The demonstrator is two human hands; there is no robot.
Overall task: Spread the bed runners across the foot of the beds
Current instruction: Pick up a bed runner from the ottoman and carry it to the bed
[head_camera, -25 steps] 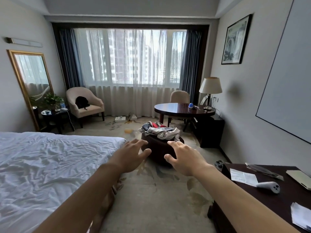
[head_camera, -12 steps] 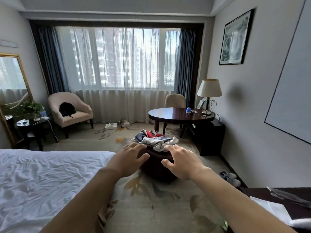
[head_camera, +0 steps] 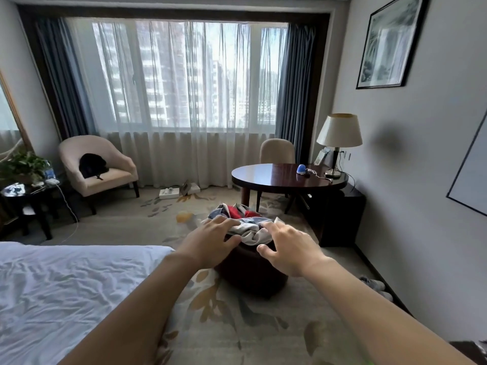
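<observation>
A crumpled heap of cloth [head_camera: 245, 225], grey, white, red and blue, lies on a dark round ottoman [head_camera: 253, 272] in the middle of the carpet. Both my arms reach out toward it. My left hand [head_camera: 210, 239] hovers at the heap's left side with its fingers spread and holds nothing. My right hand [head_camera: 287, 248] is at the heap's right side, fingers spread and slightly bent, also holding nothing. I cannot tell whether the fingertips touch the cloth. The bed [head_camera: 60, 299] with its wrinkled white sheet fills the lower left.
A round dark table [head_camera: 279, 177] with a lamp [head_camera: 338, 138] and a chair behind it stands at the right, beside a dark cabinet [head_camera: 342, 217]. A beige armchair [head_camera: 102, 169] and a small black side table [head_camera: 31, 196] are at the left. Shoes [head_camera: 374, 284] lie by the right wall.
The view has moved forward toward the ottoman. Both hands have come closer to the cloth heap and now overlap its near edge. The desk at the right has dropped out of view.
</observation>
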